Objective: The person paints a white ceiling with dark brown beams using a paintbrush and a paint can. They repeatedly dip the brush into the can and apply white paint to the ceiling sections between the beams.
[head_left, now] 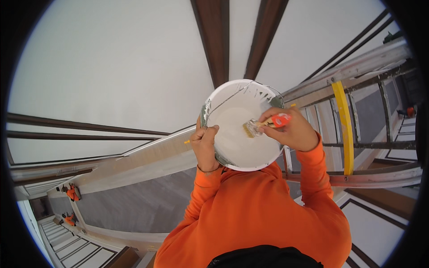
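Orange fabric of a worker's top [268,210] fills the foreground beneath a round white bucket [232,87], held up before the chest with pale paint [234,118] inside. The left hand [206,145] has its grip closed over the bucket's left rim; the right hand [295,129] pinches a paintbrush [255,127] by its handle, bristles pointing left over the bucket's mouth. Whether the bristles touch the paint cannot be told.

Judging by its contents, the bucket should feel fairly heavy, stiff-walled and prone to slosh if tipped; its rim offers a firm hold, though smeared paint may make it slippery. The brush looks light, rigid along the handle and soft at the tip, best gripped behind the metal band.

At right stands a ladder [375,181] with a yellow brace [343,129]; at far left, two co-workers in orange [71,193] appear beside a grey floor [134,201].
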A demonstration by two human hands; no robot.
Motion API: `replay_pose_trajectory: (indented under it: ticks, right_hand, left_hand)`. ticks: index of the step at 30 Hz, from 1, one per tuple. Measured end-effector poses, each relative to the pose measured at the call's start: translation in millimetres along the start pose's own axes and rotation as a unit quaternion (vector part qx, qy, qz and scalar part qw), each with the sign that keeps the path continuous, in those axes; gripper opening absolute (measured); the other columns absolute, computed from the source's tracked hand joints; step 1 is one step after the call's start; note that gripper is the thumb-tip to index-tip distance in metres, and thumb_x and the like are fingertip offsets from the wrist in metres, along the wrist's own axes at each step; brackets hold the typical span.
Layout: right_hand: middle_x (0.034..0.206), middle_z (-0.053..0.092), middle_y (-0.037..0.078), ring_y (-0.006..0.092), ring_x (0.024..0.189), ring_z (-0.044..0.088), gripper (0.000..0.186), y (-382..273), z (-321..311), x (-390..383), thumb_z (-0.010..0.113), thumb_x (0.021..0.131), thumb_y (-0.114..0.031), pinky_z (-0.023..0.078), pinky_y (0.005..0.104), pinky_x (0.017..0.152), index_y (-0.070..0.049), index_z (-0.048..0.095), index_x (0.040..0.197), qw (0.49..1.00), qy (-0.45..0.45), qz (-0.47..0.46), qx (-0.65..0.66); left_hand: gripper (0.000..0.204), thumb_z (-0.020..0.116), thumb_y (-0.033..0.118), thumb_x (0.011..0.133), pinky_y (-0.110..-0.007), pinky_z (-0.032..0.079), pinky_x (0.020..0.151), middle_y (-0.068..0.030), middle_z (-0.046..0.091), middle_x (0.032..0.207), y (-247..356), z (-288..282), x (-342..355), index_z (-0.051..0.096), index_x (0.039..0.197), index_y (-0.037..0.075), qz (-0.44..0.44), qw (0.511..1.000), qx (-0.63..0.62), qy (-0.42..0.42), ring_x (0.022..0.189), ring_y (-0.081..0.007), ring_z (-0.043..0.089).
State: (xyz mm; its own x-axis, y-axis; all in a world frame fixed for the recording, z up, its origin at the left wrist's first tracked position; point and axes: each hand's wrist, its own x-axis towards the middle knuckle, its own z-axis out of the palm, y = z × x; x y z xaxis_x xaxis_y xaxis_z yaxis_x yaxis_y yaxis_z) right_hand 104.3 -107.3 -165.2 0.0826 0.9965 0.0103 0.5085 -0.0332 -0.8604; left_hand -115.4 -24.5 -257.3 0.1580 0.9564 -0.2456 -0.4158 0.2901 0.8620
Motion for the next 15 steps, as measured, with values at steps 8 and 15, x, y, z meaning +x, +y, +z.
replay_pose_trajectory:
  ticks: [8, 15]
  right_hand:
    - [0.073, 0.068, 0.009, 0.0142, 0.064, 0.060, 0.016, 32.5, 24.9, 12.6, 0.076, 0.086, -0.015, 0.049, 0.0289, 0.062, -0.002, 0.070, 0.094, 0.997, -0.054, 0.049, -0.009]
    - [0.071, 0.066, 0.011, 0.0164, 0.061, 0.058, 0.017, 61.4, 45.8, 17.8, 0.075, 0.086, -0.016, 0.049, 0.0300, 0.064, 0.000, 0.070, 0.093, 0.996, -0.074, 0.036, -0.031]
  left_hand:
    - [0.035, 0.064, -0.004, 0.082, -0.028, 0.032, 0.062, -0.0027, 0.064, 0.118, 5.8, 1.1, -3.5, 0.039, 0.057, -0.004, 0.007, 0.999, 0.008, -0.035, 0.067, -0.0076, 0.041]
    - [0.037, 0.067, 0.000, 0.083, -0.026, 0.031, 0.061, 0.0046, 0.046, 0.063, 7.1, -0.4, -6.2, 0.044, 0.055, 0.006, 0.012, 0.999, 0.048, -0.020, 0.060, -0.0060, 0.036]
